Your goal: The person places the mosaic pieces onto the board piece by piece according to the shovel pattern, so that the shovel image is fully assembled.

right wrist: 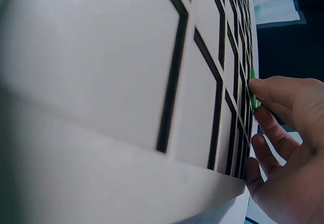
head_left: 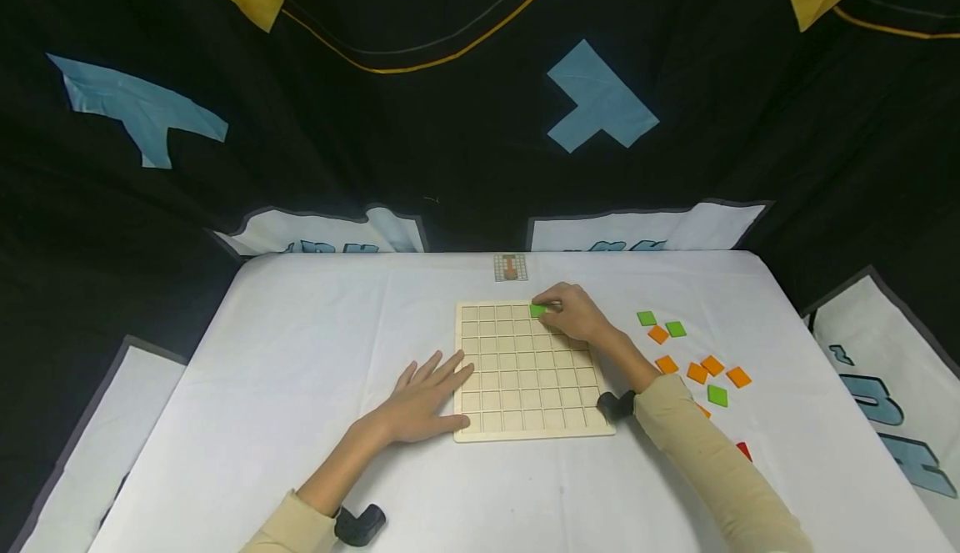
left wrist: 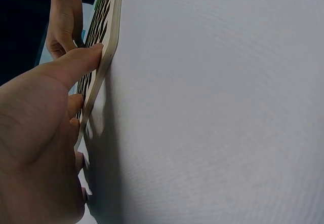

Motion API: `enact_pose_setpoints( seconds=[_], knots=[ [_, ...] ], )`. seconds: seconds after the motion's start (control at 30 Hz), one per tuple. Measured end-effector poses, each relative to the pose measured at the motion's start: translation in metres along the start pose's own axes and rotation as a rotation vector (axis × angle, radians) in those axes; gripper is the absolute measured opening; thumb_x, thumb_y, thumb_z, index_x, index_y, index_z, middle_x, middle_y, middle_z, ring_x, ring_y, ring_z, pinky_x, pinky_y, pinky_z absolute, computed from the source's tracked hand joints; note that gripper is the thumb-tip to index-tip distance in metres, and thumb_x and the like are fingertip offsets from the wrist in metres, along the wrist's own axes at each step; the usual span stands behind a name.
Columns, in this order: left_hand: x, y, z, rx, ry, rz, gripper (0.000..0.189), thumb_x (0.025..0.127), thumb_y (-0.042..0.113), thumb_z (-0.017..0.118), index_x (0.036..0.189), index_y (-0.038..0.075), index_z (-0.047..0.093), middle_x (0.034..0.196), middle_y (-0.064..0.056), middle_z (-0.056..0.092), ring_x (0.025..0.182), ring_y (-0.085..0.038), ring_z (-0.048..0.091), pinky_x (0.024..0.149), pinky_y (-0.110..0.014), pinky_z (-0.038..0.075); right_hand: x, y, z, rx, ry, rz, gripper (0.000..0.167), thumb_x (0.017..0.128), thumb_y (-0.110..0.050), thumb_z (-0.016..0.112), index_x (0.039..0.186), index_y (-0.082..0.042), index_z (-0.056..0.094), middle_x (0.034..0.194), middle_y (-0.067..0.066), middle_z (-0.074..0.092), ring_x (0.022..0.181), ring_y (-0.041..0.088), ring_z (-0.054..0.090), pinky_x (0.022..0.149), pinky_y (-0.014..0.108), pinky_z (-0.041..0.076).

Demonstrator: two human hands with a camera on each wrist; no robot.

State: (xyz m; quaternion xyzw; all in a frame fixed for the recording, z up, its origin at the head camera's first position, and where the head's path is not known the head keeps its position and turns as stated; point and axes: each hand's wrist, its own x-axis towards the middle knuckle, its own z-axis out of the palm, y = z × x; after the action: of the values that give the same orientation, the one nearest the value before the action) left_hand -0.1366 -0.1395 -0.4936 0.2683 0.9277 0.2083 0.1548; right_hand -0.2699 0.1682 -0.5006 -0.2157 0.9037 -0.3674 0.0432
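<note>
A pale wooden board [head_left: 508, 361] with a grid of square recesses lies flat on the white table. Over its top row, my right hand [head_left: 576, 315] pinches a green square tile [head_left: 537, 311] between thumb and fingers. In the right wrist view, that green tile [right wrist: 252, 89] appears edge-on at the grid's far end; whether it is seated in a recess I cannot tell. My left hand [head_left: 423, 399] rests with spread fingers at the board's left edge. Its thumb [left wrist: 88, 57] touches the rim in the left wrist view.
Loose orange tiles [head_left: 697, 373] and green tiles [head_left: 717, 395] lie scattered right of the board. A red tile [head_left: 744, 450] is partly hidden by the right sleeve. Behind the board lies a small card [head_left: 511, 268] with a grid picture. A black curtain [head_left: 450, 144] hangs beyond the table.
</note>
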Motion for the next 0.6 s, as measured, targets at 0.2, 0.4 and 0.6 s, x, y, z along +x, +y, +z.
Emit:
enact_pose_setpoints(
  seconds=[0.2,0.4,0.6],
  knots=[
    [0.001,0.001,0.001,0.009,-0.006,-0.009,0.077,0.095,0.051,0.060,0.157,0.015,0.033,0.165,-0.008,0.017,0.150,-0.038,0.008,0.115,-0.063,0.004,-0.005,0.000,-0.004,0.022,0.005,0.009,0.031,0.088,-0.006,0.073,0.118,0.000,0.072,0.119,0.015,0.068,0.120,0.035,0.056,0.104,0.051,0.041],
    [0.001,0.001,0.001,0.004,-0.001,-0.007,0.077,0.095,0.050,0.060,0.157,0.013,0.035,0.165,-0.009,0.018,0.150,-0.040,0.009,0.114,-0.065,0.005,-0.016,0.006,-0.013,0.041,0.038,0.060,0.033,0.089,-0.007,0.072,0.121,-0.001,0.071,0.123,0.016,0.065,0.123,0.035,0.053,0.107,0.053,0.037],
    [0.002,0.000,0.001,0.013,-0.013,-0.016,0.078,0.095,0.053,0.059,0.158,0.015,0.033,0.165,-0.008,0.016,0.150,-0.038,0.007,0.115,-0.064,0.004,-0.037,0.013,-0.033,0.027,0.081,0.136,0.033,0.090,-0.012,0.071,0.122,-0.004,0.070,0.131,0.018,0.060,0.129,0.038,0.048,0.108,0.057,0.034]
  ],
)
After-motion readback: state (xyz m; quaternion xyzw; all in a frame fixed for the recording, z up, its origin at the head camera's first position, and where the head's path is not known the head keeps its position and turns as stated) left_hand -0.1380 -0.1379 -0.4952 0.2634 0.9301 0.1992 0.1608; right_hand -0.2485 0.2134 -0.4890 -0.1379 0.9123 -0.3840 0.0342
